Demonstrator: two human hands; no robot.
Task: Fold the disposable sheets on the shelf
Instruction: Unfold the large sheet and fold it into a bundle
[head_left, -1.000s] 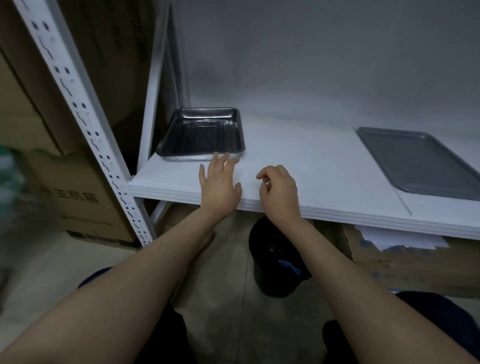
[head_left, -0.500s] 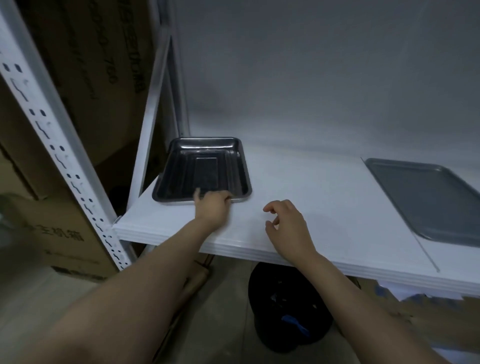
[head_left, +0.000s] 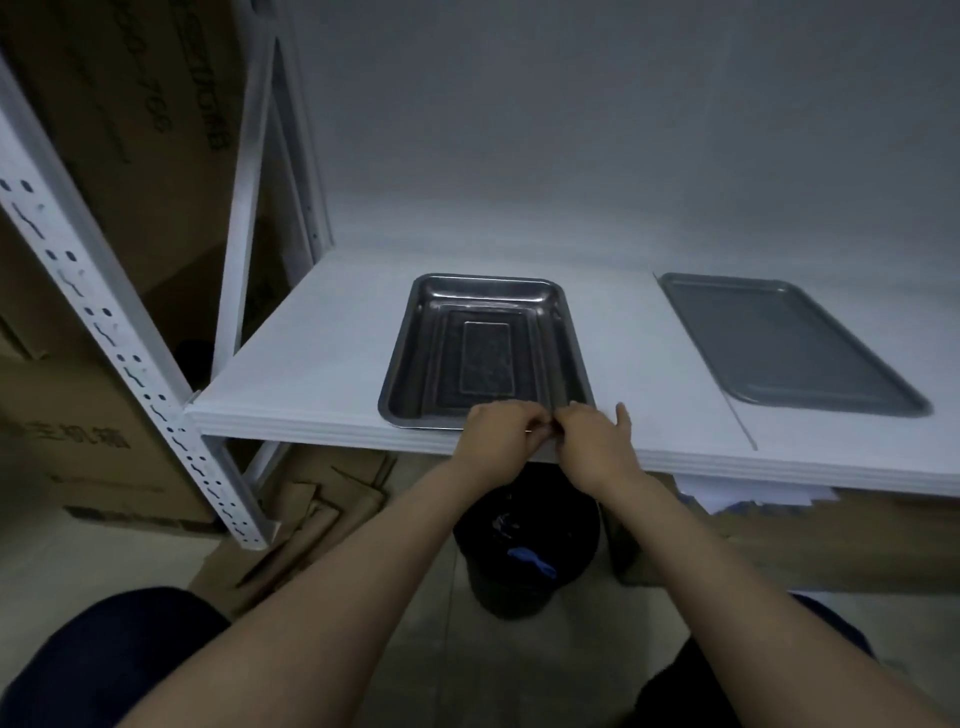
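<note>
Head view: both hands at steel tray.

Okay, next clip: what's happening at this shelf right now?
A person has both hands at the front edge of a white shelf. The left hand and right hand meet at the near rim of a deep steel tray, fingers curled there. A flat grey tray lies apart, further right. No folding is visible yet.

You have a glossy, reflective metal pan on the smooth matt white shelf, right of that pan a dull grey matt tray, left of it a white-painted perforated metal upright, brown matt cardboard boxes behind.
</note>
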